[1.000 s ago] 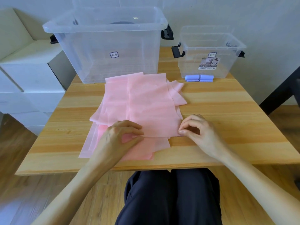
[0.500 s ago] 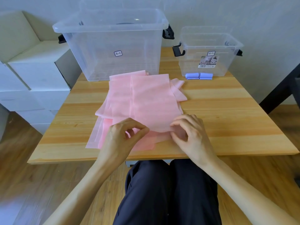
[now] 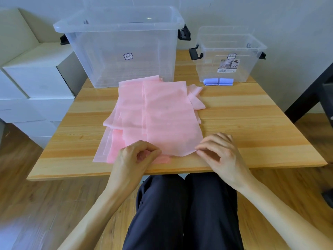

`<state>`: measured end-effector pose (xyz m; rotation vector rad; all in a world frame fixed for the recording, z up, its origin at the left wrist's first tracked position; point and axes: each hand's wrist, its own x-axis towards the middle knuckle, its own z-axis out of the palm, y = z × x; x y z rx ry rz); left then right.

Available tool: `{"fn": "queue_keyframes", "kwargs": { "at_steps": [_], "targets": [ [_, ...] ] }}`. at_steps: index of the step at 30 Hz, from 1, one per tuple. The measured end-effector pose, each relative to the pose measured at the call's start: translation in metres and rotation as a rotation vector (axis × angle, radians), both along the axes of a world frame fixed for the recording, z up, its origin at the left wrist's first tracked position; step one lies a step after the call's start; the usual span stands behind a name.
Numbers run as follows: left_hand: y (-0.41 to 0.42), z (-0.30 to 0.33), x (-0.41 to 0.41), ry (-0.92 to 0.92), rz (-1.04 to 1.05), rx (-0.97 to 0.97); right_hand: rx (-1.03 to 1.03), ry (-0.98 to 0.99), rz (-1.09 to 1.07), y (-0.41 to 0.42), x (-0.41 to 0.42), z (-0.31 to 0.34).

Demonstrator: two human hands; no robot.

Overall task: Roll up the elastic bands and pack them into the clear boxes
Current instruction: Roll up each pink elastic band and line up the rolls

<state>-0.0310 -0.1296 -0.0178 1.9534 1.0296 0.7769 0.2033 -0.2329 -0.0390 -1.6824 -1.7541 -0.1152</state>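
A loose pile of flat pink elastic bands (image 3: 158, 112) lies in the middle of the wooden table (image 3: 252, 127). My left hand (image 3: 133, 159) pinches the near left corner of the top pink band. My right hand (image 3: 219, 154) pinches its near right corner, lifting the edge slightly. A large clear box (image 3: 122, 49) stands at the back left, and a small clear box (image 3: 228, 56) at the back right. Two rolled blue bands (image 3: 218, 81) show through the small box's front wall at its base.
White cartons (image 3: 30, 82) are stacked left of the table. A dark furniture leg (image 3: 310, 94) stands at the right. My dark-trousered legs (image 3: 183, 213) are under the table's near edge. Both boxes have black latches on their sides.
The view has shifted, with the table sitting more to the right in frame. Both hands stay at the near edge of the top pink band, now gripping its two corners.
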Motion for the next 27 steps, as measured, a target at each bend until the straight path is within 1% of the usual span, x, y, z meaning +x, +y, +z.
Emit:
{"fn": "queue_keyframes", "kwargs": {
  "at_steps": [4,8,12,20,27],
  "targets": [
    [0.001,-0.005,-0.005,0.069,-0.005,0.111,-0.081,0.095,0.022,-0.002,0.003,-0.001],
    [0.002,-0.008,-0.011,0.129,0.006,0.138,-0.177,0.202,0.000,-0.004,0.000,0.002],
    [0.001,-0.009,-0.015,0.166,0.012,0.126,-0.294,0.262,-0.055,-0.005,-0.004,0.009],
    [0.001,-0.006,-0.013,0.185,0.052,0.108,-0.372,0.310,-0.172,-0.004,-0.013,0.016],
    [-0.001,-0.002,-0.011,0.205,0.079,0.110,-0.350,0.339,-0.253,-0.005,-0.017,0.016]
  ]
}}
